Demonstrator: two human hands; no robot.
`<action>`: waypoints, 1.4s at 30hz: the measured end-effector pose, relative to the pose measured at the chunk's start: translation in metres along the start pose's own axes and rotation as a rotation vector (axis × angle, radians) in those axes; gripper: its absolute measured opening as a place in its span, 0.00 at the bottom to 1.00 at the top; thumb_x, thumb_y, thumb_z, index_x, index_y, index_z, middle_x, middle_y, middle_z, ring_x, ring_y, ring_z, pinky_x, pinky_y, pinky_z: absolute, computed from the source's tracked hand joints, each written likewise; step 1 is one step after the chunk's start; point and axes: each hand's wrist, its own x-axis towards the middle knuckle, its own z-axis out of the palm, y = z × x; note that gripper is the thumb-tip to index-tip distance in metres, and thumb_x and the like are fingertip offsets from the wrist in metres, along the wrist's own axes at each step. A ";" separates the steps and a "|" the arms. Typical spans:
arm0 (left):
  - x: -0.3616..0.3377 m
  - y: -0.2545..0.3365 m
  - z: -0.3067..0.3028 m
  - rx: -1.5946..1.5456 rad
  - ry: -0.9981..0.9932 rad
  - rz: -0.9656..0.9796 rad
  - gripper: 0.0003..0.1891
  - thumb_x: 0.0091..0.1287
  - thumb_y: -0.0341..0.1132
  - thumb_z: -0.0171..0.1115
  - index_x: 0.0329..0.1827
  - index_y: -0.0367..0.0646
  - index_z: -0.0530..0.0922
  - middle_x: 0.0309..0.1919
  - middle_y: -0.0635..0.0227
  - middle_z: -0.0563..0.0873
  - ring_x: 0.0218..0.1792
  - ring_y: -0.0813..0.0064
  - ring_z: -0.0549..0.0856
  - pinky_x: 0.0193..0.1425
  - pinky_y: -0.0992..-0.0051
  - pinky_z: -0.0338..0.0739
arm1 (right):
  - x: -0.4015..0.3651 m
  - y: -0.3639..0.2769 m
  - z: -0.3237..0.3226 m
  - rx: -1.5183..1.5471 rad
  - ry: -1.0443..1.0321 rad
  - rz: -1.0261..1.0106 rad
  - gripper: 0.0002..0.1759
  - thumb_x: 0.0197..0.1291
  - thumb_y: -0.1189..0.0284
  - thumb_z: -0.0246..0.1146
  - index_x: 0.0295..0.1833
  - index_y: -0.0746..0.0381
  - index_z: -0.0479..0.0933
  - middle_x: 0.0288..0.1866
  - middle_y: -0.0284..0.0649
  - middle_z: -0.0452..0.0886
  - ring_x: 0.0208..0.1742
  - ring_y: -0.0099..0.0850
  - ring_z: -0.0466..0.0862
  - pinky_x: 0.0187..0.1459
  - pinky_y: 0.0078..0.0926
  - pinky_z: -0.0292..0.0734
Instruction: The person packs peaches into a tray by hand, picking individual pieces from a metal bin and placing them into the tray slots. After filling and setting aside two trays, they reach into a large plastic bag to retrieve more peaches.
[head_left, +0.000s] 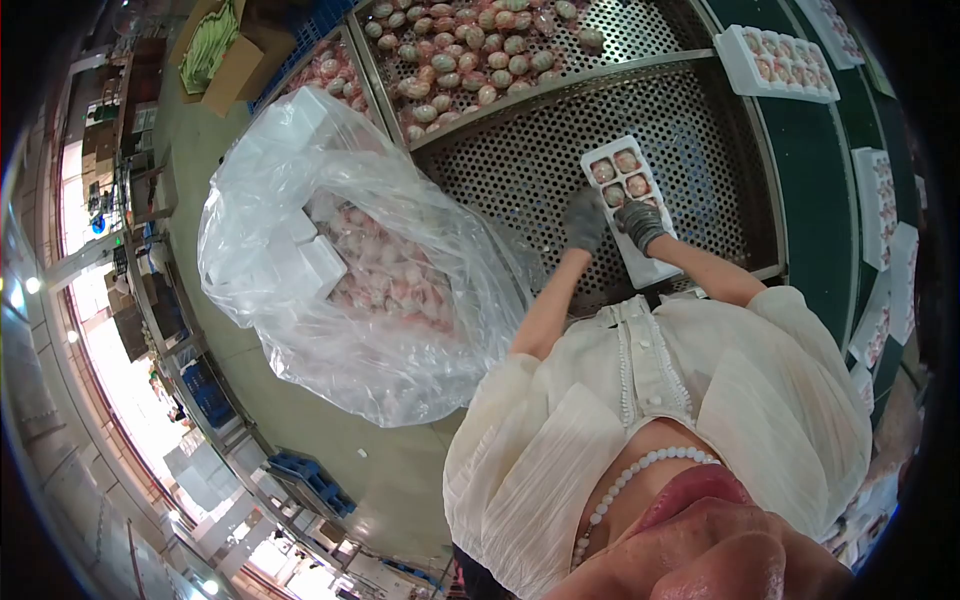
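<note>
A white foam tray (650,268) lies tilted on a perforated metal surface (510,175); several wrapped egg-like items (637,185) fill its far compartments. My left hand (584,220), in a grey glove, is at the tray's left edge; its fingers are smeared and what they hold, if anything, cannot be made out. Over the middle of the tray is my right hand (640,224), also gloved, with its fingers bent down at a compartment. Whatever is under those fingers is hidden.
Loose wrapped items (465,62) lie in the metal bin beyond a divider. A large clear bag (400,375) with more items and white foam pieces stands left. Filled trays (778,65) line the green belt (800,190) at right. An open carton (235,75) is at upper left.
</note>
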 end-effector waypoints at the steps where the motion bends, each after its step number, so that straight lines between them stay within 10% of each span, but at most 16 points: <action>1: 0.028 0.004 -0.015 -0.030 0.118 -0.038 0.12 0.58 0.38 0.47 0.31 0.37 0.72 0.28 0.52 0.76 0.31 0.54 0.74 0.36 0.64 0.68 | -0.001 -0.001 -0.011 0.002 -0.004 0.002 0.07 0.39 0.73 0.55 0.26 0.62 0.76 0.28 0.47 0.77 0.30 0.38 0.78 0.28 0.35 0.72; 6: 0.180 -0.008 -0.064 0.398 0.404 0.034 0.20 0.55 0.38 0.51 0.48 0.38 0.64 0.45 0.46 0.68 0.45 0.54 0.69 0.48 0.66 0.66 | 0.003 0.012 -0.021 0.108 -0.129 0.011 0.12 0.43 0.65 0.53 0.29 0.60 0.76 0.30 0.45 0.77 0.30 0.38 0.79 0.27 0.34 0.73; 10: 0.267 -0.040 -0.063 0.654 -0.091 -0.182 0.26 0.54 0.42 0.52 0.55 0.41 0.62 0.55 0.55 0.63 0.54 0.62 0.66 0.57 0.69 0.61 | 0.005 0.023 0.012 0.178 -0.074 0.077 0.11 0.43 0.64 0.54 0.30 0.58 0.76 0.30 0.42 0.78 0.31 0.36 0.79 0.29 0.33 0.73; 15: 0.311 -0.055 -0.052 0.865 -0.469 -0.239 0.13 0.53 0.37 0.52 0.35 0.35 0.74 0.36 0.59 0.77 0.36 0.69 0.77 0.40 0.70 0.72 | -0.007 0.024 0.000 0.089 0.012 -0.035 0.11 0.43 0.64 0.56 0.34 0.56 0.75 0.36 0.41 0.74 0.36 0.35 0.76 0.39 0.34 0.71; 21: 0.295 -0.080 -0.051 0.740 -0.320 -0.290 0.13 0.57 0.36 0.49 0.34 0.35 0.75 0.35 0.60 0.77 0.39 0.64 0.74 0.43 0.72 0.69 | -0.010 0.028 0.005 0.179 0.046 -0.053 0.13 0.41 0.63 0.58 0.35 0.56 0.72 0.33 0.41 0.74 0.32 0.34 0.76 0.29 0.33 0.71; 23: 0.278 -0.097 -0.061 0.140 0.352 -0.151 0.20 0.60 0.38 0.44 0.51 0.33 0.65 0.50 0.56 0.68 0.52 0.63 0.66 0.56 0.73 0.61 | -0.009 0.029 0.022 0.121 0.168 -0.081 0.12 0.42 0.63 0.58 0.33 0.56 0.72 0.30 0.39 0.73 0.31 0.33 0.76 0.29 0.31 0.71; 25: 0.234 -0.057 -0.095 -0.133 0.236 -0.326 0.27 0.60 0.38 0.44 0.59 0.32 0.50 0.58 0.55 0.58 0.59 0.66 0.56 0.62 0.75 0.51 | -0.001 0.030 0.027 0.111 0.054 -0.110 0.07 0.43 0.66 0.57 0.29 0.55 0.72 0.30 0.37 0.72 0.32 0.33 0.75 0.30 0.29 0.70; 27: 0.210 -0.082 -0.081 -0.569 0.369 -0.195 0.07 0.59 0.32 0.46 0.37 0.39 0.67 0.37 0.63 0.72 0.35 0.72 0.73 0.38 0.73 0.72 | 0.001 0.037 0.030 0.433 0.224 -0.107 0.07 0.45 0.67 0.56 0.29 0.59 0.72 0.26 0.38 0.75 0.28 0.34 0.75 0.29 0.28 0.70; 30: 0.131 -0.041 -0.071 -0.889 0.245 -0.251 0.03 0.58 0.29 0.48 0.34 0.42 0.67 0.32 0.67 0.73 0.31 0.75 0.74 0.30 0.75 0.73 | -0.017 0.033 -0.026 1.025 0.114 0.049 0.09 0.51 0.71 0.52 0.35 0.64 0.72 0.27 0.35 0.75 0.30 0.26 0.74 0.34 0.23 0.71; 31: 0.111 -0.037 -0.059 -1.056 0.200 -0.230 0.03 0.58 0.29 0.49 0.34 0.42 0.67 0.30 0.68 0.73 0.29 0.75 0.74 0.28 0.75 0.72 | 0.047 0.077 0.113 1.504 0.129 0.143 0.12 0.52 0.72 0.53 0.44 0.60 0.69 0.38 0.36 0.73 0.40 0.27 0.74 0.39 0.26 0.71; 32: 0.088 -0.026 -0.047 -1.146 0.141 -0.332 0.02 0.56 0.26 0.50 0.30 0.43 0.67 0.24 0.72 0.72 0.23 0.79 0.71 0.26 0.79 0.69 | -0.004 0.043 -0.003 1.475 0.192 -0.052 0.19 0.52 0.73 0.55 0.51 0.59 0.64 0.44 0.36 0.70 0.45 0.28 0.71 0.41 0.28 0.72; 33: 0.063 -0.017 -0.034 -1.144 0.121 -0.346 0.02 0.56 0.26 0.50 0.30 0.43 0.67 0.24 0.72 0.72 0.23 0.79 0.71 0.26 0.79 0.69 | -0.014 0.037 -0.012 2.070 0.127 -0.164 0.17 0.53 0.71 0.54 0.49 0.62 0.63 0.40 0.36 0.70 0.39 0.24 0.72 0.36 0.21 0.71; 36: 0.006 0.002 0.001 -1.237 0.056 -0.579 0.03 0.55 0.26 0.51 0.29 0.44 0.67 0.22 0.73 0.72 0.21 0.81 0.71 0.22 0.79 0.69 | -0.050 0.026 -0.017 2.160 0.091 -0.017 0.24 0.50 0.69 0.58 0.52 0.64 0.60 0.38 0.38 0.71 0.36 0.24 0.73 0.33 0.21 0.72; 38: -0.015 0.009 0.014 -0.912 -0.369 -0.716 0.03 0.53 0.28 0.54 0.29 0.43 0.70 0.22 0.73 0.74 0.20 0.81 0.72 0.22 0.79 0.69 | -0.061 0.024 0.001 1.315 0.160 0.082 0.30 0.46 0.64 0.61 0.52 0.65 0.60 0.39 0.39 0.72 0.34 0.24 0.74 0.31 0.21 0.73; 42: -0.062 -0.019 0.051 -0.775 -0.536 -0.492 0.07 0.48 0.31 0.60 0.29 0.40 0.76 0.21 0.70 0.78 0.21 0.80 0.74 0.25 0.78 0.70 | -0.121 0.017 -0.007 1.496 -0.107 0.288 0.33 0.37 0.58 0.67 0.46 0.68 0.66 0.35 0.41 0.74 0.31 0.24 0.75 0.25 0.20 0.73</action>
